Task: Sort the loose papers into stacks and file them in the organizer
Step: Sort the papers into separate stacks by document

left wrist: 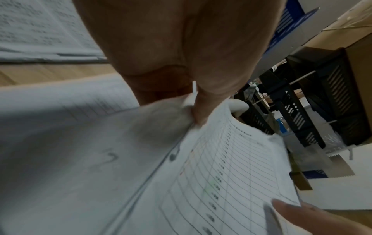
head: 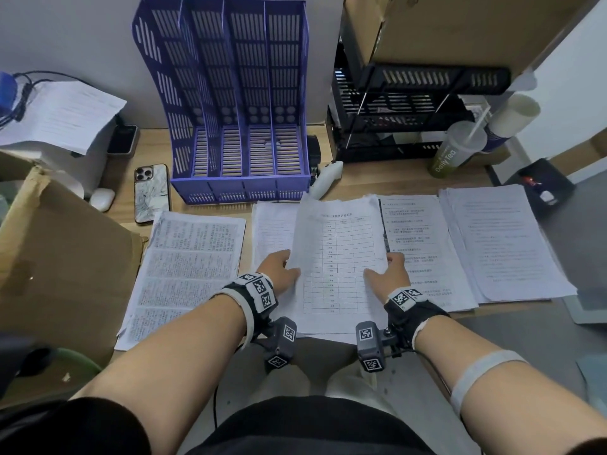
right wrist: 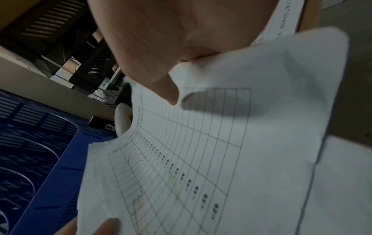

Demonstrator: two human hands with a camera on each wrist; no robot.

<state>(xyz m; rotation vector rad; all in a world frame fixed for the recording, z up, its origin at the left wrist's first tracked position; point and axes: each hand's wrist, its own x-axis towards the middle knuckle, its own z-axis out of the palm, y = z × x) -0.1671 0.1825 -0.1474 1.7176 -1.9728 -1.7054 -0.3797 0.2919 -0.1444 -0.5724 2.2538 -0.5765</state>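
Observation:
A stack of white sheets printed with a table (head: pixel 338 254) (left wrist: pixel 231 174) (right wrist: pixel 191 151) is held over the desk in front of me, tilted and lifted off another sheet below. My left hand (head: pixel 279 270) (left wrist: pixel 193 101) pinches its left edge, thumb on top. My right hand (head: pixel 387 274) (right wrist: pixel 177 79) pinches the right edge the same way. The purple four-slot organizer (head: pixel 239 126) (right wrist: pixel 30 151) stands empty behind the papers. Other paper stacks lie flat: dense text at left (head: pixel 187 267), bulleted text (head: pixel 420 244) and plain text at right (head: pixel 502 244).
A phone (head: pixel 151 193) lies left of the organizer, a cardboard box (head: pixel 59 257) further left. Black stacked trays (head: pixel 404 113) and a green drink cup (head: pixel 456 149) stand at the back right. A white earbud case (head: pixel 102 199) and a white object (head: pixel 325 178) sit nearby.

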